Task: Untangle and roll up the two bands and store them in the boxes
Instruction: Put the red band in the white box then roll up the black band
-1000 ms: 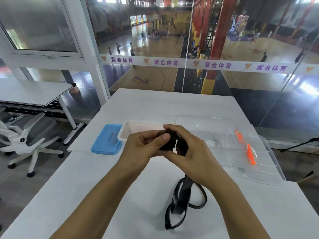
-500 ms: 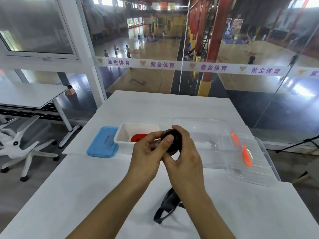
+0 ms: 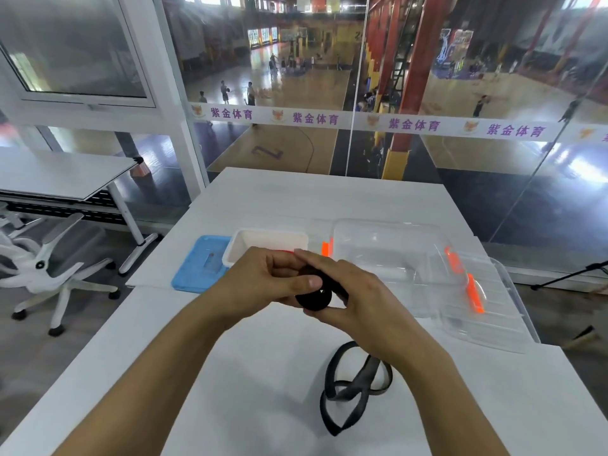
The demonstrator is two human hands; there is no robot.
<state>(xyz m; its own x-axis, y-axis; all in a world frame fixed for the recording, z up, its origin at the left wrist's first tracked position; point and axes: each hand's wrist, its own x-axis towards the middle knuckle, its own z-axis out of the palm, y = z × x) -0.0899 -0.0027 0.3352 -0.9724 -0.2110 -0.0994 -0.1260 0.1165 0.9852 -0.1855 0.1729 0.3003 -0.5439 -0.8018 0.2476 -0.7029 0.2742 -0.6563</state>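
Note:
A black band is partly wound into a tight roll held above the white table. My left hand pinches the roll from the left, thumb across its front. My right hand grips it from the right. The band's loose tail hangs under my right wrist and lies in loops on the table. Behind my hands stands a small white box; a sliver of red shows at its near edge. To its right sits a clear box with orange clips.
A blue lid lies left of the white box. A clear lid with orange latches rests at the clear box's right. A glass wall runs behind the table. A white office chair and another desk stand on the left.
Both hands have turned the roll and dropped slightly toward me. More of the loose tail now shows in loops on the table. The red band in the white box is now mostly hidden behind my hands.

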